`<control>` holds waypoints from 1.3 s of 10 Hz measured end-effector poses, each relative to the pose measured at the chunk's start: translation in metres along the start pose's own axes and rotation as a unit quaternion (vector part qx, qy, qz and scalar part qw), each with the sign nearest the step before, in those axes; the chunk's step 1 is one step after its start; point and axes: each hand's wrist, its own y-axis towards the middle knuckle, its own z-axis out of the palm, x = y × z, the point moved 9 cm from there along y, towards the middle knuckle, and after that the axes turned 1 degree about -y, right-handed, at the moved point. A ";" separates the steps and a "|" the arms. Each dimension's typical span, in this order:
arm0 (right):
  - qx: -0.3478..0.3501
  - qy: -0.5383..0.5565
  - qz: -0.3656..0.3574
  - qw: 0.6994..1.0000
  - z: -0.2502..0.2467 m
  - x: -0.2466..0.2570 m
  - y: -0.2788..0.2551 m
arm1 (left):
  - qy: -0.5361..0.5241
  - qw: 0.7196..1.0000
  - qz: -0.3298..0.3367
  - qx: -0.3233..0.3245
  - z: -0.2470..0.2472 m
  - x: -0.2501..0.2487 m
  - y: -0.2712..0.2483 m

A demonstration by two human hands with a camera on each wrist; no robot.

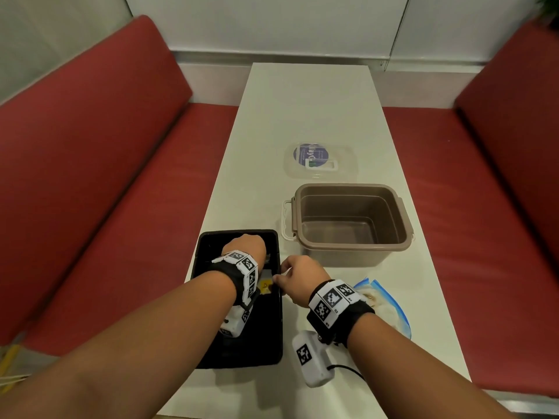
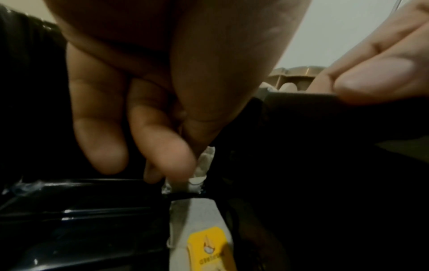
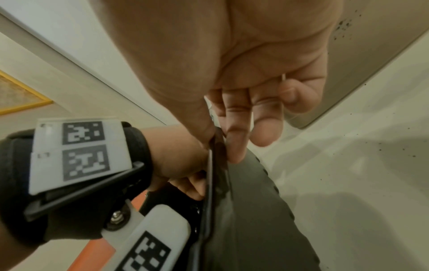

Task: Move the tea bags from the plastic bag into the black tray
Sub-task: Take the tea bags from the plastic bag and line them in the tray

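Observation:
The black tray (image 1: pixel 260 346) lies on the white table near its front left. My left hand (image 1: pixel 245 246) reaches down into the tray, and its thumb and fingers (image 2: pixel 176 161) pinch the crinkled top end of a white tea bag (image 2: pixel 199 214) with a yellow label. The rest of that tea bag (image 1: pixel 266 286) lies on the tray floor (image 2: pixel 69 220). My right hand (image 1: pixel 295 275) pinches the tray's right rim (image 3: pixel 212 183) between thumb and fingers (image 3: pixel 234 146). Behind my right wrist lies the clear plastic bag (image 1: pixel 390 309) with a blue zip edge, mostly hidden, with pale contents inside.
An empty brown plastic tub (image 1: pixel 351 222) stands just beyond my right hand. Its clear lid (image 1: pixel 320 160) with a blue label lies farther back on the table (image 1: pixel 308 110). Red bench seats (image 1: pixel 90 176) flank the table on both sides.

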 end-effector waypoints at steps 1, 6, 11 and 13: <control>0.006 0.004 -0.003 1.000 0.001 -0.001 0.001 | -0.004 1.000 -0.010 -0.020 -0.004 0.008 -0.002; 0.022 0.023 -0.001 0.999 0.003 -0.001 0.000 | -0.012 0.989 -0.057 0.139 0.073 0.015 0.035; 0.016 0.022 -0.006 1.000 0.002 0.001 -0.004 | -0.049 0.980 -0.094 0.171 0.096 0.017 0.054; 0.020 0.014 -0.011 1.000 0.002 0.004 -0.003 | -0.102 0.984 -0.045 0.139 0.062 0.028 0.032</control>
